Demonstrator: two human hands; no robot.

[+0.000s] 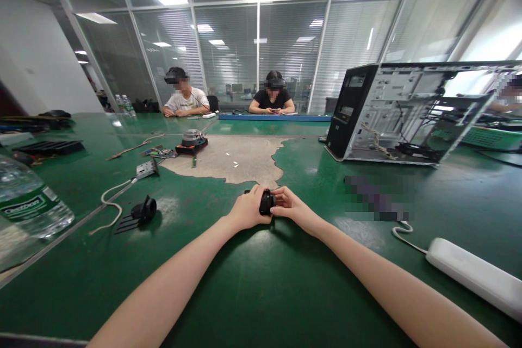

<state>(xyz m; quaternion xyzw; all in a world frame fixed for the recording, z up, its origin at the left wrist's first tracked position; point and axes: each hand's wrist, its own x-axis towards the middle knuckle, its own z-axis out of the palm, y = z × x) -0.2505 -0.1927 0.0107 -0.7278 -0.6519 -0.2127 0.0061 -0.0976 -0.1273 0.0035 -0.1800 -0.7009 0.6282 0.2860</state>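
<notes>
A small black part (pixel 266 204) with a rounded end is held between my hands, just above the green table; its exact kind is hard to make out. My left hand (pixel 249 207) wraps around it from the left, covering much of it. From the right, my right hand (pixel 291 207) is closed with its fingertips on the part's right side. To the left lies another black plastic piece (pixel 143 211) with a round opening and thin prongs. Behind that piece is a metal bracket (pixel 147 169) with a pale cable.
An opened computer case (pixel 354 114) stands at right. Nearer are a white power bank-like block (pixel 468 269) with a cord and a blurred dark object (pixel 375 198). A water bottle (pixel 30 201) is at left, a heatsink-like part (pixel 192 141) farther back. Two people sit across the table.
</notes>
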